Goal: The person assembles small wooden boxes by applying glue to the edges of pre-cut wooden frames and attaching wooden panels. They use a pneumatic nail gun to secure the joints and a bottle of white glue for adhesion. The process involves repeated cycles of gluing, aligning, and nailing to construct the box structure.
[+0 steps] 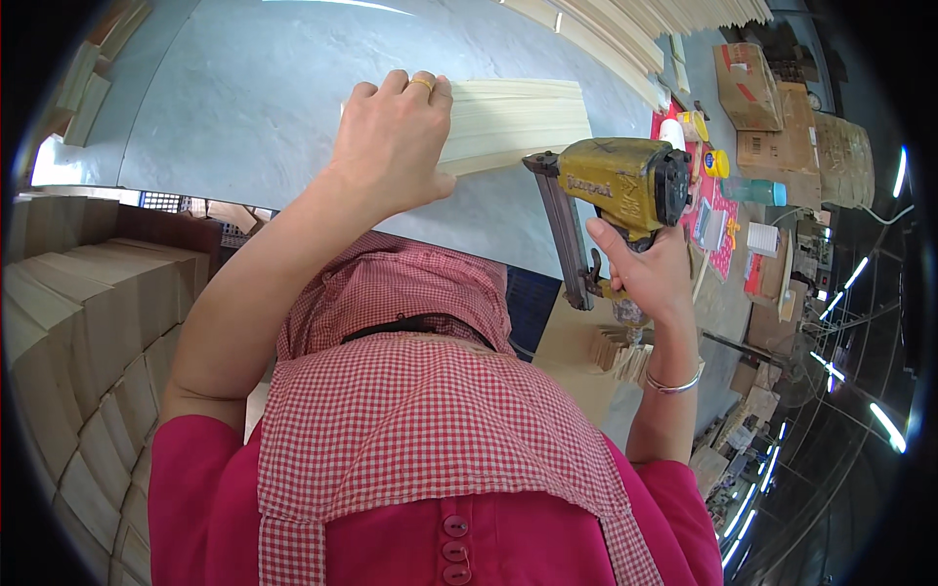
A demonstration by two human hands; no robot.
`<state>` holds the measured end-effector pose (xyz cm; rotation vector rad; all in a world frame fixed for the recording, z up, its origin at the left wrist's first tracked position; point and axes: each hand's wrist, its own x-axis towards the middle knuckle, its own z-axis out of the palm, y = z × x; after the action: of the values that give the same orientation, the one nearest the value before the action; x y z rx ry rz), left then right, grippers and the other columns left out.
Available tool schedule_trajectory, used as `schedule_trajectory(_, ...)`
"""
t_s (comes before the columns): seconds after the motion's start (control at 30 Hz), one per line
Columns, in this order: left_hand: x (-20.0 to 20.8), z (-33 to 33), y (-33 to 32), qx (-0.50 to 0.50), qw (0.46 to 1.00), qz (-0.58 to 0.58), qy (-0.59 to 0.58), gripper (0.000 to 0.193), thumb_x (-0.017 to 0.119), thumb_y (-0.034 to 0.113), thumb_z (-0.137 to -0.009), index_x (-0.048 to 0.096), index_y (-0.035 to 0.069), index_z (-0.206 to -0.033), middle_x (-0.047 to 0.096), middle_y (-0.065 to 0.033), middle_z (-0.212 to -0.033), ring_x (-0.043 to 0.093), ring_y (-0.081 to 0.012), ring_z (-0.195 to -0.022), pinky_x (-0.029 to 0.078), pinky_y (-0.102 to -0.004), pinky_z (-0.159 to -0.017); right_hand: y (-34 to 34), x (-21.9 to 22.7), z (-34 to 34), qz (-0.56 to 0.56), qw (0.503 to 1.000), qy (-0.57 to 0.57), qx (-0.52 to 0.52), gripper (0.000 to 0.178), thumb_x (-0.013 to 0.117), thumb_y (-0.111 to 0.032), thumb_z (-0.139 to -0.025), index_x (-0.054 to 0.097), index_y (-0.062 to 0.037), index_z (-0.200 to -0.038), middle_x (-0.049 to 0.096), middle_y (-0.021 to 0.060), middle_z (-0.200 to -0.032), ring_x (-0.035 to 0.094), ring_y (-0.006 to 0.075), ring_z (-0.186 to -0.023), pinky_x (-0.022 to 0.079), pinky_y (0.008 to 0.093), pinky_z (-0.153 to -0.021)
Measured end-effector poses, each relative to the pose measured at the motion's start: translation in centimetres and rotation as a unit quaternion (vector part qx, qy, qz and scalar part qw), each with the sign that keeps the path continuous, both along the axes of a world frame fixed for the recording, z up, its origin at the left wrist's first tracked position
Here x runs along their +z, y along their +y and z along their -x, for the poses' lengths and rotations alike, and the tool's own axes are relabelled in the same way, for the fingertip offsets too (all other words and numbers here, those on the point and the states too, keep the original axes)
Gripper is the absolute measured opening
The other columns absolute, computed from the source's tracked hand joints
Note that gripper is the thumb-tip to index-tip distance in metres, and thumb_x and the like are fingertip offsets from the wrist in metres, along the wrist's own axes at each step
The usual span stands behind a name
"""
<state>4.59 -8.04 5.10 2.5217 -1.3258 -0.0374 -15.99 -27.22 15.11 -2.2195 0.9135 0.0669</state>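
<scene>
My left hand (396,137), with a ring on one finger, is closed over the left end of a pale wooden piece (518,119) that looks like several thin slats side by side. Its fingers reach over the far edge and the thumb rests at the near edge. In my right hand (650,272) is a worn yellow nail gun (616,181), gripped by its handle. The tool's nose lies close to the right end of the wood; whether they touch I cannot tell. Its dark magazine slants down toward me, past the table's near edge.
The grey table (254,98) spreads before me. Long pale wood strips (645,34) are piled at its far right. A glue bottle (671,132), yellow-lidded jars and a teal bottle (757,191) stand at the right, near cardboard boxes (777,132). Stacked wooden boards (88,322) fill the left.
</scene>
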Motion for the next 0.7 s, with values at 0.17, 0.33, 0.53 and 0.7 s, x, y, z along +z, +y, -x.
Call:
schedule_trajectory(0.17, -0.6, -0.1, 0.1, -0.001, 0.999, 0.028, -0.029, 0.087, 0.084, 0.035, -0.061, 0.058, -0.005, -0.134, 0.066, -0.015, -0.122, 0.063, -0.0272, -0.112, 0.053, -0.0419, -0.089, 0.5, 1.3, -1.2, -0.029, 0.998, 0.052, -0.037, 0.036, 0.081, -0.022, -0.087, 0.069, 0.0025, -0.11, 0.071, 0.0056, -0.087, 0.06, 0.0103, -0.064, 0.051, 0.0294, -0.057)
schedule_trajectory(0.33, 0.0, -0.3, 1.7, -0.007, 0.998, 0.053, 0.011, 0.107, 0.092, 0.04, -0.059, 0.046, 0.008, -0.151, 0.051, -0.0192, -0.146, 0.051, -0.0373, -0.132, 0.043, -0.05, -0.109, -0.1, 0.8, -0.9, 0.02, 0.998, -0.05, 0.022, 0.034, 0.082, -0.024, -0.088, 0.066, 0.0019, -0.102, 0.062, 0.0002, -0.071, 0.051, 0.006, -0.048, 0.042, 0.0237, -0.043)
schedule_trajectory(0.53, -2.9, -0.8, 7.7, 0.005, 0.965, 0.212, 0.155, 0.112, 0.097, 0.03, -0.057, 0.043, 0.026, -0.155, 0.038, -0.0196, -0.157, 0.041, -0.0444, -0.14, 0.034, -0.0534, -0.118, 1.4, 3.5, 0.1, 0.067, 0.995, -0.006, -0.072, 0.028, 0.082, -0.025, -0.088, 0.069, -0.0007, -0.092, 0.06, -0.001, -0.062, 0.051, 0.0062, -0.048, 0.04, 0.0241, -0.045)
schedule_trajectory(0.7, -6.4, -0.3, 7.8, 0.011, 0.952, 0.241, 0.191, 0.106, 0.096, 0.026, -0.058, 0.047, 0.025, -0.152, 0.045, -0.0192, -0.151, 0.045, -0.0415, -0.137, 0.032, -0.0561, -0.119, 5.0, 2.0, -0.4, 0.026, 0.999, -0.027, 0.031, 0.032, 0.083, -0.027, -0.087, 0.071, 0.0004, -0.098, 0.065, 0.0013, -0.074, 0.058, 0.0082, -0.062, 0.046, 0.026, -0.056)
